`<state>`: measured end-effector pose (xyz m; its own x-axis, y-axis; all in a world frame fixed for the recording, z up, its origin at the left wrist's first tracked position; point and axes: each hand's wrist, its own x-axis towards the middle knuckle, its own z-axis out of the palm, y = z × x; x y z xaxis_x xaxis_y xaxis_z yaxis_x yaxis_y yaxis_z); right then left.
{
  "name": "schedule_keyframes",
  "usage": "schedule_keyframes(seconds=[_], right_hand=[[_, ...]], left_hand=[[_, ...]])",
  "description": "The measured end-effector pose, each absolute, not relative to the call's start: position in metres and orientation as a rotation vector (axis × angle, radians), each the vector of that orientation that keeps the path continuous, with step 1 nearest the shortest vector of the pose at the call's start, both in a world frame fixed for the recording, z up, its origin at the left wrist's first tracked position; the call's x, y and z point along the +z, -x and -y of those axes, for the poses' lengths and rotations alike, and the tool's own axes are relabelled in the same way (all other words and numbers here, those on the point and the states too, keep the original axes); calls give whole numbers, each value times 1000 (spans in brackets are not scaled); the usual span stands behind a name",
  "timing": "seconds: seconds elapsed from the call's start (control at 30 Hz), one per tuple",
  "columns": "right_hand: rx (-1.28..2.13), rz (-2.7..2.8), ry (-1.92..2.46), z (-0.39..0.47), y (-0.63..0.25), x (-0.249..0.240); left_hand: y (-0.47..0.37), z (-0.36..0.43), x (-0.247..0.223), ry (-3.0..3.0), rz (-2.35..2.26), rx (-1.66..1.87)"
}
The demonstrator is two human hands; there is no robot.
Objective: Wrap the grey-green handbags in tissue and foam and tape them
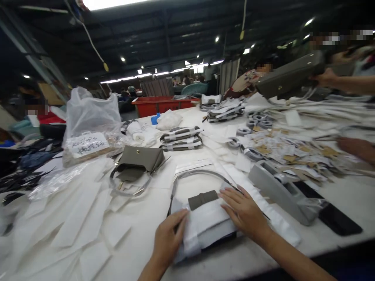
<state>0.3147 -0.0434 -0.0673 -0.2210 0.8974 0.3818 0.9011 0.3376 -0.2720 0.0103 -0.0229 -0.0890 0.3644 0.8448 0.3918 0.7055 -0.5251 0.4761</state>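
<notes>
Nearest, the left hand (169, 235) curls its fingers against the left edge of a white-wrapped handbag with a dark strap (209, 224), flat on the white tabletop (139, 242); whether it grips, I cannot tell. The right hand (246, 210) lies open, fingers slightly spread, on the wrapping's right side. Farther, a clear plastic bag (93, 111) bears a white handwritten label (88, 144), perhaps "Koolops", over illegible characters.

Handbag workshop, factory-sized: white-wrapped handbag (209, 220) on cluttered worktable (143, 220), stacks of wrapped bags (182, 145), grey tape dispenser (279, 199), red bin (168, 105); behind, strip lights (125, 78) run in rows under dark metal roof (140, 29)
</notes>
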Motion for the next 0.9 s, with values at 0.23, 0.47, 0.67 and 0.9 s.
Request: schedule_keyframes(seconds=[0.23,0.47,0.67,0.9], right_hand=[[427,1554,2201,78,-352,-70],[573,1417,2003,76,-358,-80],[491,1447,1703,68,-353,-53],[169,1664,1906,-24,-405,0]], left_hand=[[-5,-74,-81,-1690,-1598,805],[-37,-91,-59,-1352,-1474,920],[-19,-48,11,-1167,-1280,1347],[15,-4,20,-1175,-1346,1461]])
